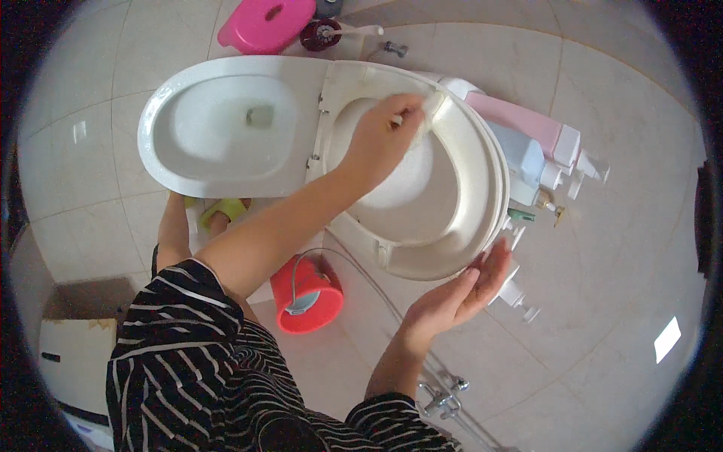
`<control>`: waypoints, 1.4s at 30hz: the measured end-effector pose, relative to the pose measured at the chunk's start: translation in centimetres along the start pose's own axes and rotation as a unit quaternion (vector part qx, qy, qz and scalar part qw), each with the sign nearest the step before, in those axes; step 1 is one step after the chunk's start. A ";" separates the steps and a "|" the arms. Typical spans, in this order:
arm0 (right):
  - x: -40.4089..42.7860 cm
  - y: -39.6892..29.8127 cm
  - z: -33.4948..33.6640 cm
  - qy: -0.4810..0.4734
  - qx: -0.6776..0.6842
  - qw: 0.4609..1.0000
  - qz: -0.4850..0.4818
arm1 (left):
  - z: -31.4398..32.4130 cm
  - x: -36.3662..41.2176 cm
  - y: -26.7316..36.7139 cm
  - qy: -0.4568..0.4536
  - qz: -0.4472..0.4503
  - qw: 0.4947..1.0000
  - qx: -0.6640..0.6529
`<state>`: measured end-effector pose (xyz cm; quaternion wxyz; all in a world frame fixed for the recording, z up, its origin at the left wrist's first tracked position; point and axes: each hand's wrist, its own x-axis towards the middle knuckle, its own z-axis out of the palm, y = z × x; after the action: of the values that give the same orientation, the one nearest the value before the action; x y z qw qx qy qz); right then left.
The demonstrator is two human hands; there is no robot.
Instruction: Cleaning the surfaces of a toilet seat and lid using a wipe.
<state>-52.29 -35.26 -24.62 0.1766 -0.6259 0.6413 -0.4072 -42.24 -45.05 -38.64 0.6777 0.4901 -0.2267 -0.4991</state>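
My left hand (387, 133) is closed around a thin whitish cloth or tissue (432, 113), partly hidden and blurred, against the upper part of a raised toilet seat (469, 169). Behind the seat stands the raised lid (418, 186). My right hand (466, 288) is at the lower right rim of the seat and lid, thumb apart from the fingers; whether it bears on the rim cannot be told. To the left lies the uncovered white toilet bowl (226, 130), with water at its bottom.
Several pump and spray bottles (522, 152) stand behind the lid. A pink stool (265, 25) and a toilet brush in its holder (322, 35) are beyond the toilet. Nearer are a red bucket (310, 305), a shower hose (367, 277) and a metal tap (443, 395).
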 end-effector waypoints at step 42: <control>7.0 6.3 8.9 -0.169 -0.065 0.980 0.083 | -1.5 4.6 -10.7 0.001 0.088 0.974 0.207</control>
<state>-50.95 -45.31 -32.69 0.2742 -0.6404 0.6771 -0.2372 -44.09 -48.79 -49.64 0.6029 0.5983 -0.3666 -0.3797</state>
